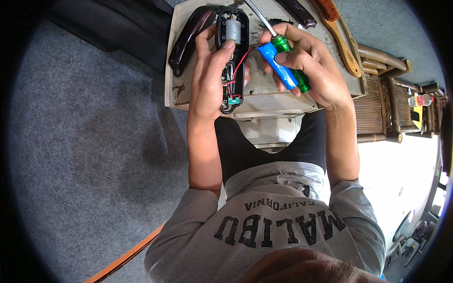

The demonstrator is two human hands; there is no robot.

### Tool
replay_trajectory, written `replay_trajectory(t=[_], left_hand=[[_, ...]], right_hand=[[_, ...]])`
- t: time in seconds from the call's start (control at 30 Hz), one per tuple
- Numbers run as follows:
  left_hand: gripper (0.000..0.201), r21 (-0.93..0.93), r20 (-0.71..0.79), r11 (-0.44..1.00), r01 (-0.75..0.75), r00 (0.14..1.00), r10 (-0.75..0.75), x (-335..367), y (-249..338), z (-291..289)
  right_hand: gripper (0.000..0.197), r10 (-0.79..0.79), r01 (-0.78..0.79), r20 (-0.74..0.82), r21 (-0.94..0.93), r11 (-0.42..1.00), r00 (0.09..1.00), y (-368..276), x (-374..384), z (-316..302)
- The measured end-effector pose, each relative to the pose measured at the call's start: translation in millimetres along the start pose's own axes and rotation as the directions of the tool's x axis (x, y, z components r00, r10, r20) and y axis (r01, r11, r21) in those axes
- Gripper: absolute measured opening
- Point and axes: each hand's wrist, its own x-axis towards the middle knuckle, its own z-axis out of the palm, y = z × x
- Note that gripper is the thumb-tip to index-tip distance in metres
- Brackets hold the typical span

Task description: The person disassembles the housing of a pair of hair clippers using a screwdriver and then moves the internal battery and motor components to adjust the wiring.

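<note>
My left hand (pixel 207 85) is wrapped round a long black device housing (pixel 243 23), opened up so its inside faces me. At its far end sits a silver motor (pixel 233 30), and at its near end a small green circuit board (pixel 234 100). In my right hand (pixel 321 70) are a blue cylindrical battery (pixel 279 67) and a screwdriver (pixel 302 81) with a clear green handle, its metal shaft pointing away to the far left. A red wire (pixel 241 62) runs from the housing toward the battery. The device's kind is uncertain.
Under my hands is a worn wooden table (pixel 264 101). A dark glossy curved cover (pixel 192 35) lies at its left, another dark piece (pixel 297 12) at the far side. A wooden-handled brush (pixel 343 47) lies along the right edge. Bamboo furniture (pixel 370 111) stands to the right.
</note>
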Motion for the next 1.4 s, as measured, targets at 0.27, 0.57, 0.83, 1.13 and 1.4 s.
replay_trajectory(t=[0.27, 0.57, 0.83, 1.13, 1.4], left_hand=[[0.05, -0.004, -0.002, 1.0, -0.008, 1.0, 0.008, 0, -2, -1], [0.041, 0.003, 0.013, 1.0, 0.003, 1.0, -0.003, -1, 0, -2], [0.036, -0.047, 0.032, 0.995, 0.091, 0.996, -0.089, -2, 0, -4], [0.036, -0.028, 0.005, 0.999, 0.034, 0.999, -0.034, -4, 0, -1], [0.034, -0.045, 0.011, 0.999, 0.024, 1.0, -0.023, -4, -2, -3]], right_hand=[[0.039, -0.016, 0.017, 0.022, -0.042, 0.999, 1.0, 0, 0, 1], [0.026, -0.024, 0.024, -0.027, 0.001, 1.0, 0.999, -3, -1, 7], [0.023, -0.031, 0.031, -0.011, 0.036, 0.999, 0.999, -4, -3, 4], [0.022, -0.023, 0.024, 0.055, -0.015, 1.0, 0.998, -9, -7, 1], [0.023, -0.049, 0.055, 0.057, -0.124, 0.991, 0.997, -6, -4, 3]])
